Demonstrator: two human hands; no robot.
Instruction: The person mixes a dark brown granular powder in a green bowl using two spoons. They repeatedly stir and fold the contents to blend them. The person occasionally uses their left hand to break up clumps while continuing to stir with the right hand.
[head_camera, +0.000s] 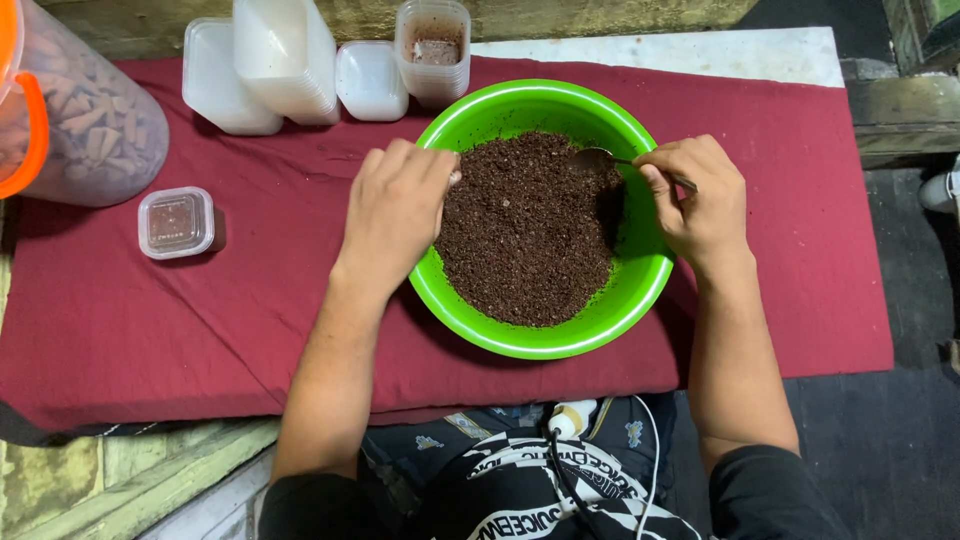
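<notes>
A dark red cloth (180, 330) is covering most of the tabletop (760, 50), whose pale bare surface is showing only along the upper right of the frame. Sitting on the cloth at the centre is a bright green bowl (640, 290), filled with a dark brown crumbly mixture (525, 240). At the upper left edge a large clear jar (95, 130) with an orange handle is lying, holding pale brown pieces. Along the top, left of centre, stacks of empty clear plastic containers (285, 60) are standing side by side, and just right of them a stack of small tubs (433, 55) is holding a little brown matter in the top one. The left hand (395, 215) is resting over the bowl's left rim, fingers curled loosely down, with the fingertips touching the edge of the mixture; whether it is pinching anything I cannot tell. The right hand (700, 200) is hovering at the bowl's right rim, clenched around the handle of a metal spoon (595, 157), whose scoop is lying on the mixture near the bowl's upper right. At the left of the frame, well apart from the bowl, a small lidded clear box (176, 222) is sitting on the cloth with something dark inside.
</notes>
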